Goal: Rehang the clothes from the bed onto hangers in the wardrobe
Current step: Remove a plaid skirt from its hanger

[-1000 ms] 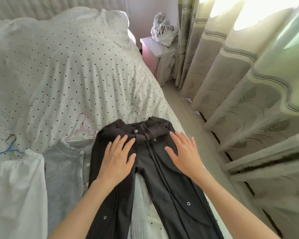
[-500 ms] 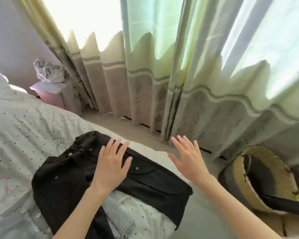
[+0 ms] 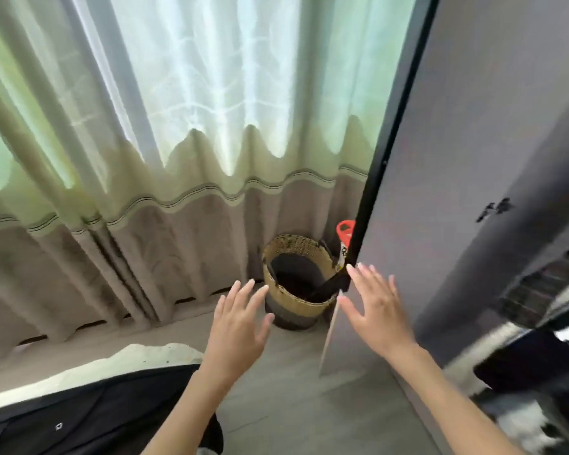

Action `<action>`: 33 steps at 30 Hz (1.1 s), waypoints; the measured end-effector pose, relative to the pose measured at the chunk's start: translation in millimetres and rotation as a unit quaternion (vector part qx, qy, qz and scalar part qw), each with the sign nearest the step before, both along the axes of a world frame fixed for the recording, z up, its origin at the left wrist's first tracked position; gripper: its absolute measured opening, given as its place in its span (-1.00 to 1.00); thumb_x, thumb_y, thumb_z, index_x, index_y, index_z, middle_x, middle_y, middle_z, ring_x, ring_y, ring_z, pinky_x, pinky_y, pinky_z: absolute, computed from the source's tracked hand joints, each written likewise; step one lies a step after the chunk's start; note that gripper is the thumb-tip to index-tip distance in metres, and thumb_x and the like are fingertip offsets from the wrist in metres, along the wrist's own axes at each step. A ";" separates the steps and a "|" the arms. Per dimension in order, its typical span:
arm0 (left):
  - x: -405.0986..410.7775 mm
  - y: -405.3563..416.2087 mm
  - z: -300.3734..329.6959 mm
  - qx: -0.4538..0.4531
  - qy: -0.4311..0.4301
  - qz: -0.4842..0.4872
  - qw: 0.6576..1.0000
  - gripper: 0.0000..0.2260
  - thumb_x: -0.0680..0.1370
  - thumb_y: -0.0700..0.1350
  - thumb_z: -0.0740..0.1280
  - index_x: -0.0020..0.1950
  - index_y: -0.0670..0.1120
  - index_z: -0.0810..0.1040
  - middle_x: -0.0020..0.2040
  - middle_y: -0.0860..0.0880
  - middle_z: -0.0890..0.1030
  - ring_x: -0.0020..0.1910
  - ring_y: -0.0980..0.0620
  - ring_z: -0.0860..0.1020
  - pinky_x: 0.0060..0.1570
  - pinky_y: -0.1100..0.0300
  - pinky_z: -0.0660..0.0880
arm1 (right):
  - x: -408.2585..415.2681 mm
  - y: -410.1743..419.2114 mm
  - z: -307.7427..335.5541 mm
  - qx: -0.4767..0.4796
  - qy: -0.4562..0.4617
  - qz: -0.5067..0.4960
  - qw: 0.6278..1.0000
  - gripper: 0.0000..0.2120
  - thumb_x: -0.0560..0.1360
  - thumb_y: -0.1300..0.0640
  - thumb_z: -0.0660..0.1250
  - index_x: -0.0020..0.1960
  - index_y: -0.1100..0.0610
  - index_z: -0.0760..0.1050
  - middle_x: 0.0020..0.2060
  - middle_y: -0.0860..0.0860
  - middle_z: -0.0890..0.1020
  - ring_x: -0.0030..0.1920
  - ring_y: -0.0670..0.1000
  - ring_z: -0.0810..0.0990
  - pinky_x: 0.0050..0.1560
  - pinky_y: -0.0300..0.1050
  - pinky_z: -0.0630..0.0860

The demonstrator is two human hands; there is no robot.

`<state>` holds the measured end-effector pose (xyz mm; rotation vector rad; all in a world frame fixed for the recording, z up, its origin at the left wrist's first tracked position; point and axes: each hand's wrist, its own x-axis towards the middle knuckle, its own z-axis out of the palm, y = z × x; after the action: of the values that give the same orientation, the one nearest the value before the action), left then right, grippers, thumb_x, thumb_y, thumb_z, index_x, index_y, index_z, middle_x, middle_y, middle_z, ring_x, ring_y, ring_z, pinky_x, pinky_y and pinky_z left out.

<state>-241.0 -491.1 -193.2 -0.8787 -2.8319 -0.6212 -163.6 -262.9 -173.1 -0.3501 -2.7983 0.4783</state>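
— She's turned right away from the bed (image 3: 158,354). A second ago both palms lay flat on the black trousers (image 3: 89,418); half a second ago only the left one did, with the right lifted off. Now both are in the air and the view has swung round to the wardrobe door (image 3: 467,198).

— So nothing hung yet?

— Not that I can see from this one head view. The trousers lie on the bed corner, low and to the left, and the blur at the far right could be clothes inside the wardrobe, too smeared to say. I'd call the job barely begun: hangers and garments all to do.

— And her hands?

— Left hand (image 3: 239,325) spread, fingers (image 3: 243,292) straight and loose, holding nothing, lifted clear above and to the right of the trousers. Right hand (image 3: 376,315) the same, released and empty, its fingertips (image 3: 353,270) up by the door's dark edge; touching or just short, I can't tell.

— Anything between them?

— A woven basket (image 3: 298,277) on the floor by the curtain (image 3: 178,142).
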 end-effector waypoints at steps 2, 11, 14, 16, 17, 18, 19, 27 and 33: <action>13.8 45.7 6.9 0.009 -0.006 -0.030 0.999 -0.49 0.51 0.15 0.03 0.38 -0.04 0.40 0.37 -0.11 0.41 0.41 -0.16 0.29 0.33 -0.11 0.27 | 35.5 38.8 4.3 0.005 -0.009 -0.035 0.999 -0.34 0.49 -0.29 -0.10 0.50 0.01 0.08 0.49 0.01 0.16 0.51 0.01 0.02 0.47 0.01 -0.18; 83.5 221.8 -2.6 -0.007 -0.026 -0.177 0.984 -0.48 0.53 0.17 0.01 0.35 -0.08 0.43 0.34 -0.14 0.45 0.38 -0.21 0.33 0.30 -0.10 0.29 | 144.6 198.8 29.0 0.044 -0.018 -0.189 0.981 -0.45 0.59 -0.08 0.10 0.51 0.04 0.07 0.50 0.04 0.14 0.51 0.03 0.01 0.48 0.08 -0.13; 93.5 277.1 -1.1 -0.030 -0.049 -0.218 0.974 -0.44 0.54 0.25 -0.08 0.47 0.05 0.21 0.48 -0.01 0.22 0.49 -0.07 0.09 0.42 0.04 0.08 | 163.8 244.2 41.6 0.063 -0.021 -0.228 0.972 -0.47 0.60 -0.07 0.07 0.51 0.04 0.06 0.50 0.04 0.13 0.51 0.03 0.00 0.47 0.07 -0.12; 93.6 316.2 2.5 -0.025 -0.058 -0.249 0.966 -0.35 0.46 0.31 -0.19 0.49 0.08 0.14 0.51 0.03 0.15 0.50 -0.02 0.03 0.43 0.09 0.04 | 171.5 271.0 46.1 0.078 -0.027 -0.249 0.965 -0.47 0.60 -0.07 0.07 0.51 0.04 0.06 0.50 0.04 0.14 0.51 0.03 0.02 0.47 0.08 -0.09; 92.3 337.0 6.2 -0.016 -0.064 -0.264 0.962 -0.33 0.45 0.31 -0.19 0.49 0.07 0.15 0.50 0.02 0.17 0.50 -0.02 0.04 0.42 0.08 0.06 | 174.3 283.5 46.9 0.087 -0.031 -0.259 0.961 -0.48 0.60 -0.07 0.07 0.51 0.04 0.06 0.49 0.05 0.15 0.51 0.04 0.03 0.47 0.09 -0.07; 89.8 358.8 9.2 -0.005 -0.067 -0.280 0.958 -0.35 0.46 0.29 -0.16 0.48 0.04 0.18 0.49 0.01 0.19 0.50 -0.02 0.07 0.41 0.07 0.09 | 176.0 296.0 47.6 0.095 -0.034 -0.269 0.958 -0.48 0.60 -0.06 0.07 0.51 0.05 0.07 0.49 0.06 0.16 0.51 0.05 0.04 0.47 0.09 -0.07; 87.2 381.4 12.3 0.003 -0.065 -0.297 0.952 -0.41 0.51 0.26 -0.09 0.47 0.02 0.21 0.48 0.00 0.22 0.49 -0.03 0.10 0.40 0.07 0.13 | 176.7 309.1 47.7 0.102 -0.036 -0.278 0.954 -0.48 0.60 -0.06 0.07 0.51 0.05 0.07 0.49 0.06 0.16 0.51 0.05 0.03 0.47 0.08 -0.07; 57.9 549.7 20.2 0.048 -0.097 -0.419 0.901 -0.57 0.61 0.04 0.12 0.47 0.02 0.21 0.47 -0.01 0.23 0.46 0.00 0.15 0.41 0.03 0.18 | 150.0 427.7 68.7 0.128 -0.025 -0.343 0.930 -0.52 0.61 0.05 0.10 0.50 0.11 0.12 0.48 0.09 0.18 0.50 0.07 0.05 0.47 0.08 -0.08; 49.9 640.9 37.0 0.102 -0.115 -0.469 0.870 -0.57 0.61 -0.03 0.15 0.46 -0.07 0.22 0.41 -0.03 0.33 0.39 0.05 0.26 0.32 0.34 0.13 | 113.6 506.5 87.4 0.156 -0.051 -0.370 0.914 -0.57 0.63 0.05 -0.05 0.47 0.08 0.19 0.48 0.01 0.20 0.51 0.03 0.00 0.46 0.10 -0.18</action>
<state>-191.1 149.9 -156.3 -2.2563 -2.2619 -1.1382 -50.0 243.6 -85.7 -1.3034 -2.4987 -0.1654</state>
